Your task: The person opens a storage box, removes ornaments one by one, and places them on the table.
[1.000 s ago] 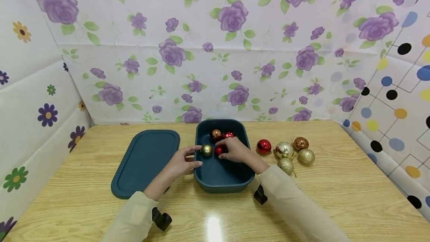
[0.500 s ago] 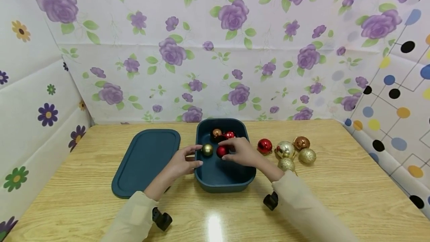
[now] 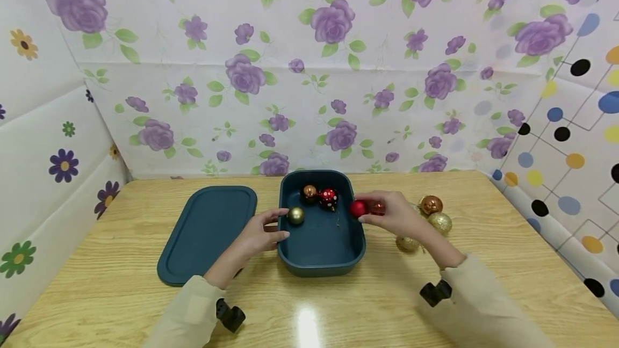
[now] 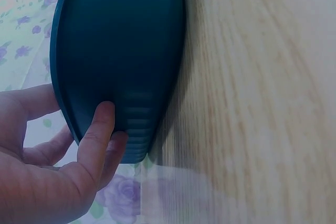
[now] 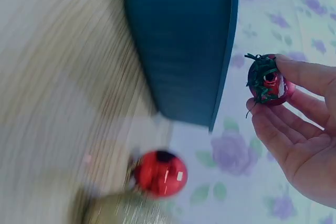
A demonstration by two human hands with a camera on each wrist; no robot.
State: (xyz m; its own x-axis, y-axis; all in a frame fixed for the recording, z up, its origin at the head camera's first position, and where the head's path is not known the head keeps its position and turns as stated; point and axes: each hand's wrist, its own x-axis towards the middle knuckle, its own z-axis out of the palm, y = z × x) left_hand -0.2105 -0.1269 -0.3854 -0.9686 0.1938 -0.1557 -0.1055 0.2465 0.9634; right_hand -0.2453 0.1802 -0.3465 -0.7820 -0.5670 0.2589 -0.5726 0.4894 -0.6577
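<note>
My right hand (image 3: 394,212) pinches a red Christmas ball (image 3: 359,208) between thumb and fingertips at the box's right rim. In the right wrist view, green strands hang round the cap of this ball (image 5: 266,80), raised beside the box wall. My left hand (image 3: 258,232) grips the left rim of the dark blue box (image 3: 321,271); in the left wrist view, some fingers (image 4: 94,140) press the outer wall while others reach over the rim. Inside the box lie a gold ball (image 3: 296,216), a copper ball (image 3: 309,193) and a red ball with white dots (image 3: 329,197).
A flat dark blue lid (image 3: 210,232) lies left of the box. On the table to the right are a copper ball (image 3: 431,204), glittery gold balls (image 3: 440,224) and a shiny red ball (image 5: 161,174), partly hidden by my right hand in the head view. Floral sheeting (image 3: 242,122) stands behind.
My right hand has lifted the red Christmas ball and carried it right, from inside the box to its right rim. The dotted red ball shows more fully. My left hand stays on the rim.
</note>
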